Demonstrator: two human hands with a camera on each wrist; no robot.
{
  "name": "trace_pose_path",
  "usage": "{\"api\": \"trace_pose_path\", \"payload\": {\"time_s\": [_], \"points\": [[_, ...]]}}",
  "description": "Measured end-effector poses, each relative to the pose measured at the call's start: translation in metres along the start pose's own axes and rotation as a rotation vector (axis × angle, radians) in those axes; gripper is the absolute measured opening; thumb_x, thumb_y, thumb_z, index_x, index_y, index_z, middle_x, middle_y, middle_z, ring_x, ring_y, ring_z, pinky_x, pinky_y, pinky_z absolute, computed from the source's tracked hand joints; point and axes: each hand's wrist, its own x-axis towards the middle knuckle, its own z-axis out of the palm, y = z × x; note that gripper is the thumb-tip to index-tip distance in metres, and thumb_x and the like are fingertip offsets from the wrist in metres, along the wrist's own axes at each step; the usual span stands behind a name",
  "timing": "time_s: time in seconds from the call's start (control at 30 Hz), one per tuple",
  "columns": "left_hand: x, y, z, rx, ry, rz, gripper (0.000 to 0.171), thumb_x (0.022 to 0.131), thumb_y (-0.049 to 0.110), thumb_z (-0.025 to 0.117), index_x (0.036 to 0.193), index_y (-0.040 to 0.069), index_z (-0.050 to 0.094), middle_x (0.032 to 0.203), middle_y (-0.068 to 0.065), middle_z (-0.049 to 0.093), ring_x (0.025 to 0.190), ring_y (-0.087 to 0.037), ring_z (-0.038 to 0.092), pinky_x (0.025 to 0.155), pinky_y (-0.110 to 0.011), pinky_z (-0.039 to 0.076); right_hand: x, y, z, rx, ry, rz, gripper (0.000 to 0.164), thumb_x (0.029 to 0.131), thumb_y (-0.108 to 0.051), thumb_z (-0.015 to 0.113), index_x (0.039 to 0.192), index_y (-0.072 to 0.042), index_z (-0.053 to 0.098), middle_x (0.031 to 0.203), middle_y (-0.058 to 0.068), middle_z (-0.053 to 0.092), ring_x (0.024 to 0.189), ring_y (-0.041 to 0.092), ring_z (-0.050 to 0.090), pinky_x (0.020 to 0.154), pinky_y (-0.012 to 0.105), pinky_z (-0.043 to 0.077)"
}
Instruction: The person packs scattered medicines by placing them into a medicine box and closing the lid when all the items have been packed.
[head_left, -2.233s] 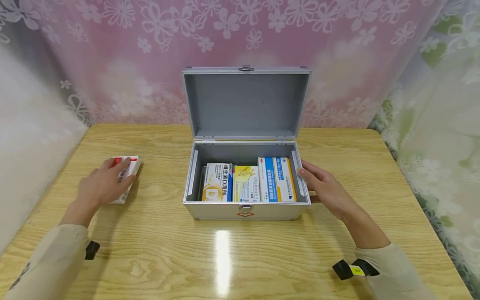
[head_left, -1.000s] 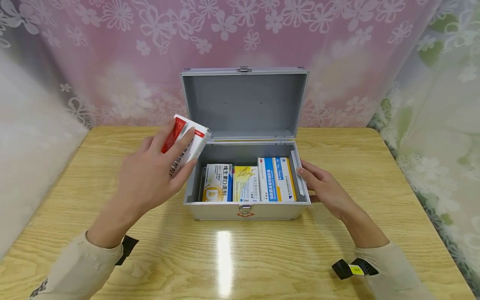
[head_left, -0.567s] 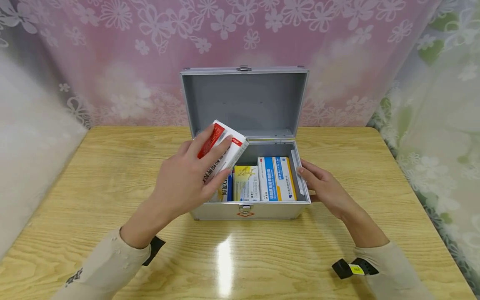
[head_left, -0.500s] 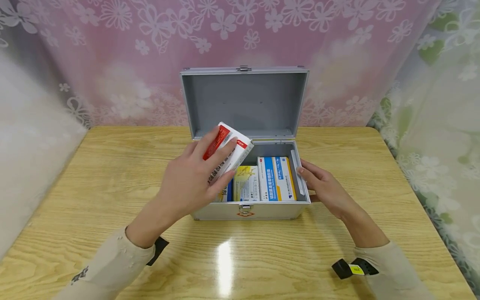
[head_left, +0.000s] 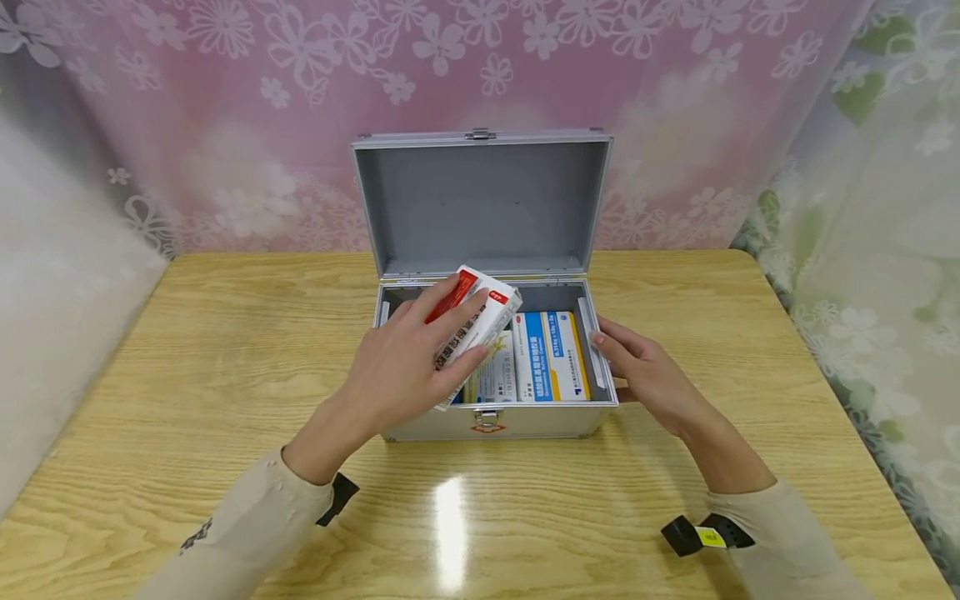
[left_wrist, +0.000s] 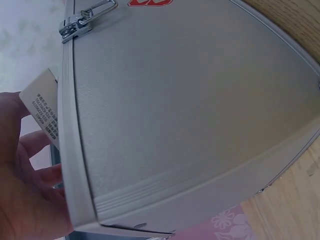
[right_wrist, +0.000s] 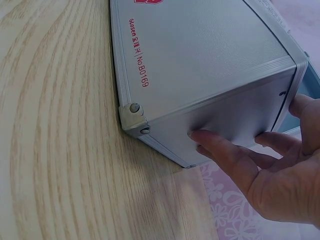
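In the head view my left hand (head_left: 401,367) grips a white and red medicine box (head_left: 491,317), tilted over the left and middle part of an open silver medicine case (head_left: 427,423). The left wrist view shows a printed end of this medicine box (left_wrist: 42,107) at the case's rim. Inside the case are a yellow and white box (head_left: 502,375) and a blue and white box (head_left: 551,358); the box at the left is mostly hidden by my hand. My right hand (head_left: 656,379) holds the case's right wall, thumb at the rim and fingers against the outside (right_wrist: 220,150).
The case's grey-lined lid (head_left: 483,204) stands upright at the back. The wooden table (head_left: 225,350) extends on both sides, with a pink floral curtain (head_left: 300,167) behind it. A clasp (head_left: 487,417) sits at the case's front.
My left hand has picked up the white and red medicine box from the table's left side and carried it rightward over the case, lately lowering. My right hand stays on the case wall.
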Motion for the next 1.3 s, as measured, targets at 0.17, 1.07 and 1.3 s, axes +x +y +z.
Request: {"api": "trace_pose_path", "payload": {"time_s": [0.17,1.07,1.3], "points": [[0.004,-0.003,0.003,-0.028,-0.042,0.014,0.052,0.086,0.056,0.039,0.134,0.036,0.036,0.137,0.001,0.034,0.105,-0.021,0.047,0.056,-0.036,0.046,-0.001,-0.001,0.000,0.009,0.005,-0.004,0.063,0.089,-0.047,0.042,0.143,-0.020,0.020,0.127,0.017,0.042,0.101,0.031,0.055,0.070,0.043,0.049],[0.010,-0.013,0.025,0.012,-0.232,-0.019,0.053,0.083,0.053,0.050,0.130,0.030,0.046,0.130,-0.003,0.041,0.098,-0.024,0.050,0.070,-0.040,0.045,0.001,0.002,0.001,0.016,0.009,0.004,0.063,0.089,-0.048,0.042,0.142,-0.022,0.021,0.128,0.016,0.041,0.100,0.030,0.055,0.070,0.043,0.049],[0.008,-0.014,0.029,0.058,-0.221,-0.028,0.052,0.083,0.053,0.049,0.129,0.030,0.047,0.128,-0.005,0.042,0.095,-0.023,0.050,0.065,-0.038,0.046,0.001,0.002,0.001,0.021,0.010,0.004,0.063,0.089,-0.048,0.042,0.142,-0.022,0.021,0.127,0.016,0.042,0.099,0.030,0.055,0.070,0.043,0.049]]}}
